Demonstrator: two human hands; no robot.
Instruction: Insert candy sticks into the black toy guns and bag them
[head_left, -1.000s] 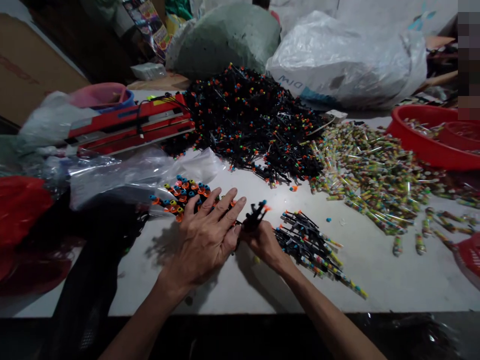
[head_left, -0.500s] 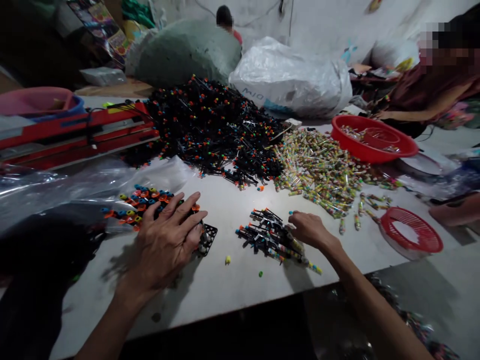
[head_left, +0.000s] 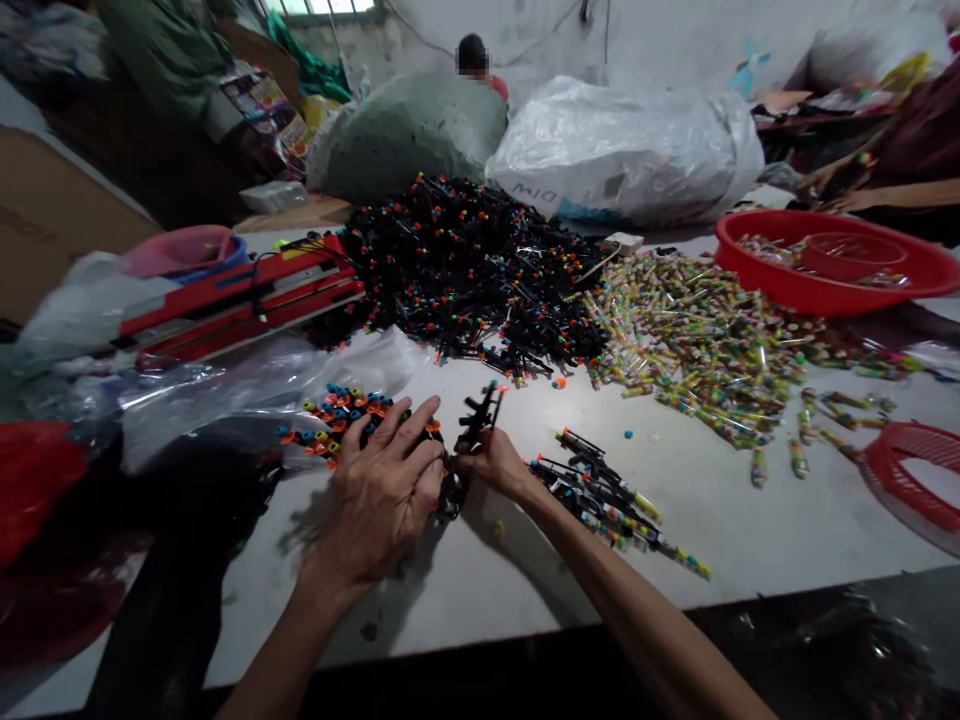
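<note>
My left hand [head_left: 384, 495] lies over a bunch of black toy guns with coloured tips [head_left: 341, 415], its fingers stretched out and slightly apart. Its palm hides much of the bunch. Close to its fingertips, my right hand [head_left: 496, 462] is closed on a black toy gun [head_left: 478, 418], which points upward with an orange piece at its top. Beyond my right wrist lies a small group of toy guns [head_left: 592, 490], some with clear tubes of coloured pieces attached. A small yellow piece [head_left: 499, 528] rests on the white table [head_left: 465, 600] in shadow.
A large heap of black toy guns [head_left: 465, 270] fills the table's back middle. Beside it spreads a pile of candy-filled tubes [head_left: 697, 350]. A red basin [head_left: 810, 290] and red basket [head_left: 911, 480] stand right. Clear plastic [head_left: 217, 400] and a red tool [head_left: 247, 310] lie left.
My right hand has moved left from the group of toy guns to beside my left hand, carrying one toy gun. My left hand stays over its bunch. The view has shifted.
</note>
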